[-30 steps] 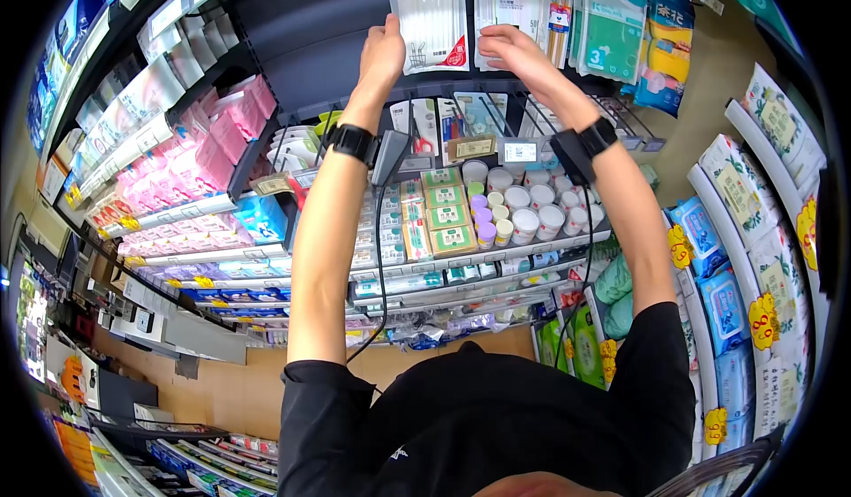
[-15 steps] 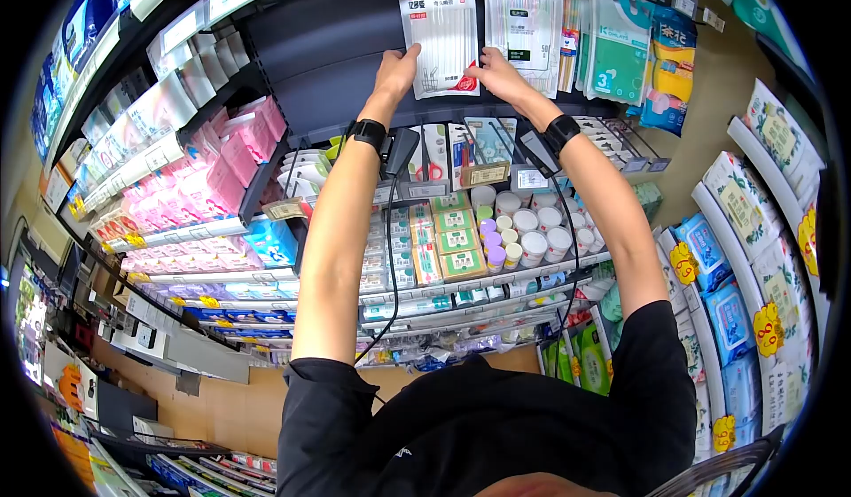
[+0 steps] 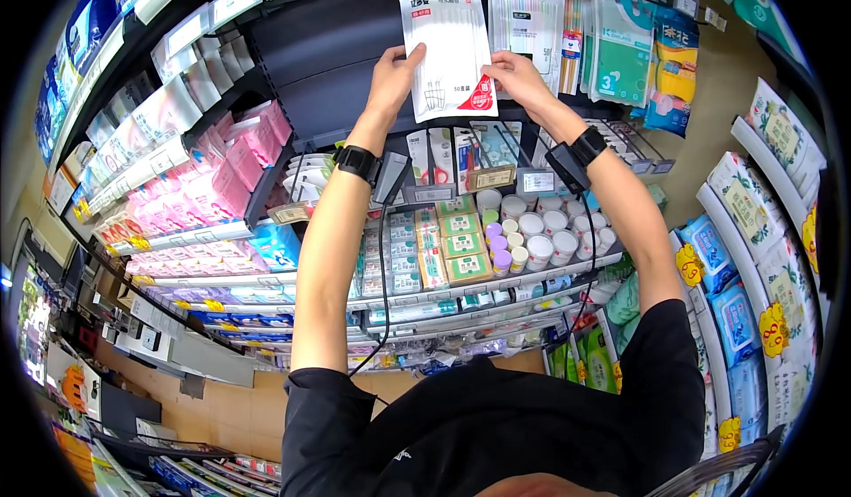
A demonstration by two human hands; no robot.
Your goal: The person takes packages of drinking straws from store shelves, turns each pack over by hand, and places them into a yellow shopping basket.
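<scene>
A white pack of bent straws with red and black print hangs upright at the top middle, in front of the dark shelf back. My left hand grips its left edge, thumb on the front. At its lower right edge, beside the red corner patch, my right hand pinches the pack. Just right of it hangs a clear pack of coloured straws. Whether the held pack is still on its hook I cannot tell, as its top reaches the frame edge.
Teal glove packs and a yellow-and-blue pack hang farther right. Below my hands are price-tagged hooks, boxed goods and white-lidded tubs. Pink packs fill the left shelves; blue wipes packs stand right. Cables run from both wrists.
The straw pack has come nearer to me and lower, its bottom edge swinging out to the right. Both hands moved with it, keeping their grip.
</scene>
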